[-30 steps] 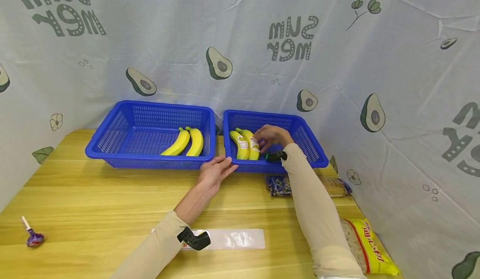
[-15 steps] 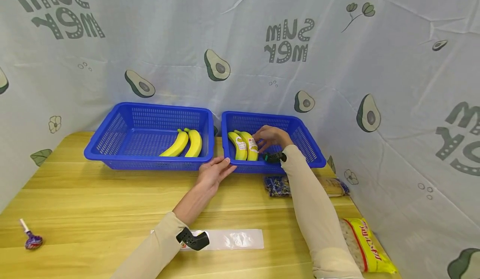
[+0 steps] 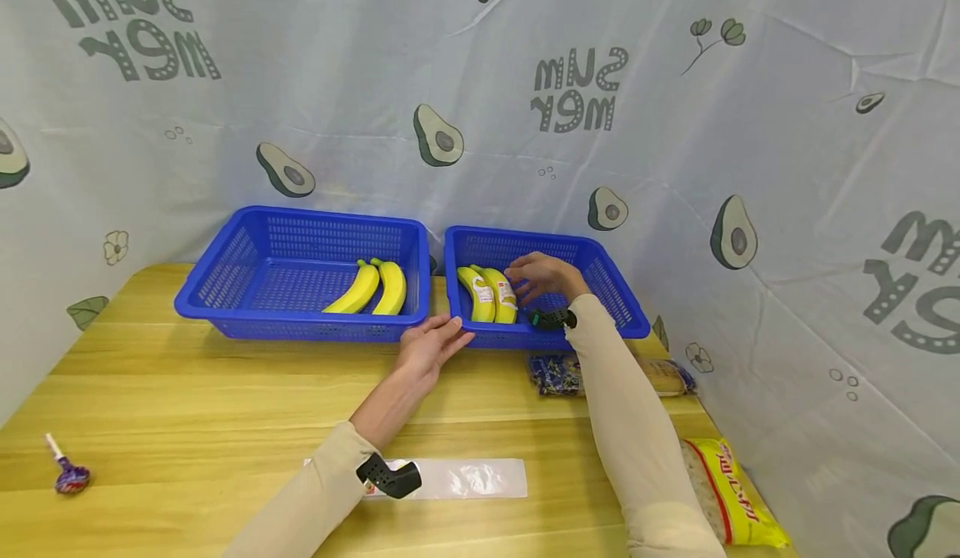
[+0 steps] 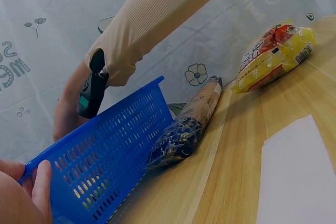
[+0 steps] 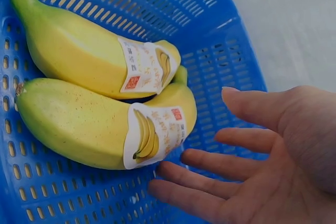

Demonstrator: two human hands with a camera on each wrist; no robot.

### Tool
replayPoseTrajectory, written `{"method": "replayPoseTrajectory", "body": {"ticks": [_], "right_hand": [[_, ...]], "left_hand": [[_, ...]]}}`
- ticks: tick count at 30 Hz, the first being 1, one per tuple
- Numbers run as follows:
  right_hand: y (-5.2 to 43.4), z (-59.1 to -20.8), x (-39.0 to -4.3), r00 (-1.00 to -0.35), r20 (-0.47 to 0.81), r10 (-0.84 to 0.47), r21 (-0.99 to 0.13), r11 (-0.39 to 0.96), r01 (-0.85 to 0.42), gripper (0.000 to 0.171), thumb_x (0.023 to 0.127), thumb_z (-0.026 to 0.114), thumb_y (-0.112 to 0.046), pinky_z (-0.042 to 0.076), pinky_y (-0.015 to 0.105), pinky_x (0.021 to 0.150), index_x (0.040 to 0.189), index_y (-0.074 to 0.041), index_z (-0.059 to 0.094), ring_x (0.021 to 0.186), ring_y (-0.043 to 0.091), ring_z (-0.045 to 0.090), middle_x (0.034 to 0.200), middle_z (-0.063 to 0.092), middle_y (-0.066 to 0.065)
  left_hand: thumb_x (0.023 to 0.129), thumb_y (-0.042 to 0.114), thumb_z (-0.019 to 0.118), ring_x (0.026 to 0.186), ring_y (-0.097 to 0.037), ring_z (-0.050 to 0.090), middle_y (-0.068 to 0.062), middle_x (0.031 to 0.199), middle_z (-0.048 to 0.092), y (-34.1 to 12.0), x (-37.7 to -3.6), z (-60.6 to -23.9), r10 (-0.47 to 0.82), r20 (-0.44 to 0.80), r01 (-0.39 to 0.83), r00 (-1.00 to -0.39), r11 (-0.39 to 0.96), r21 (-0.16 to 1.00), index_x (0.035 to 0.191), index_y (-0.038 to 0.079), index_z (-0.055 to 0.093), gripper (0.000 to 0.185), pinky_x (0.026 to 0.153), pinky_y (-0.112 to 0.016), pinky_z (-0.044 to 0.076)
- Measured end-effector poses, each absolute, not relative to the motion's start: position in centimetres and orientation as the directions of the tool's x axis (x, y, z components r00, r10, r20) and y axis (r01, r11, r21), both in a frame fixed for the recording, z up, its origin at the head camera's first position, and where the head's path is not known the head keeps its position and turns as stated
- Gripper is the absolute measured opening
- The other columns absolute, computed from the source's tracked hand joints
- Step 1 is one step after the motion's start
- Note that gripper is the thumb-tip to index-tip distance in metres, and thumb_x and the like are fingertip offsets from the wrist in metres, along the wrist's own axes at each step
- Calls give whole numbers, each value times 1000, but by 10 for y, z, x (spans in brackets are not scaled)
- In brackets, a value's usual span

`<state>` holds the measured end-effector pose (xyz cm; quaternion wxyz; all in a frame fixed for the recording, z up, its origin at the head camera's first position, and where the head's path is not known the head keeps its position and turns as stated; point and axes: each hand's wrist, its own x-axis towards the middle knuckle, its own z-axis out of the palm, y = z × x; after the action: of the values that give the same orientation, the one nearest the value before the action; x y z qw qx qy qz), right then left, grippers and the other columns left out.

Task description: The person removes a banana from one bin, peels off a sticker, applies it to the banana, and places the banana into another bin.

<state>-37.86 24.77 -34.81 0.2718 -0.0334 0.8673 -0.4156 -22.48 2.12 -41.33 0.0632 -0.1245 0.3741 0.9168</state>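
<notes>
While fingers (image 5: 223,164) hover near bananas (image 5: 79,121), a sleeve (image 3: 637,416) partly hides packaging (image 3: 555,373)

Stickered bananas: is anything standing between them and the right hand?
Nothing visible. In the right wrist view, the right hand is right beside the stickered bananas, inside the same blue basket, with no object between.

Two yellow, curved bananas with greenish ends, the left banana (image 3: 476,294) and the right banana (image 3: 498,308), lie side by side along the left part of a rectangular blue plastic mesh basket (image 3: 517,339). Each wears a white printed label with a banana picture. The right hand (image 3: 542,274), fingers spread, is just beside the right banana; contact is hard to tell. The left hand (image 3: 427,348) pinches the basket's rim at its near left corner.
</notes>
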Motion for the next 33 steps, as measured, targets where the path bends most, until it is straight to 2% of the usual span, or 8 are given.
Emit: {"method": "replayPoseTrajectory", "body": {"ticks": [13,23,29,33], "right_hand": [[229,-315,-373,-892,-344,-293,-655,755,5,66,115,55,-28,48,54,117,167,4,28,144,45,54,162,45,30],[191,-281,-363,-868,-232,-439,-673,717,-183,64,114,57,-26,48,57,116,166,3,32,142,48,54,158,50,31],[159,-264,-352,-855,-158,-494,-670,690,-275,61,113,60,-27,55,51,110,163,-1,40,139,45,59,155,55,27],[133,-261,-348,-837,-153,-525,-674,675,-300,60,112,61,-27,57,48,108,163,-2,42,135,42,62,153,58,26]], "left_hand": [[100,-13,67,80,-17,75,-15,102,64,20,-227,-416,38,-274,-217,-961,-717,663,107,-7,60,12,87,-36,65],[99,-15,65,77,-16,75,-12,96,67,18,-226,-417,32,-272,-210,-962,-723,658,104,-7,61,11,85,-35,66],[97,-17,67,77,-16,75,-10,93,68,18,-226,-417,14,-273,-195,-962,-736,648,98,-4,63,14,84,-35,66],[97,-18,66,75,-17,74,-10,90,67,19,-227,-417,14,-267,-188,-963,-746,639,94,-3,62,16,83,-35,66]]}}
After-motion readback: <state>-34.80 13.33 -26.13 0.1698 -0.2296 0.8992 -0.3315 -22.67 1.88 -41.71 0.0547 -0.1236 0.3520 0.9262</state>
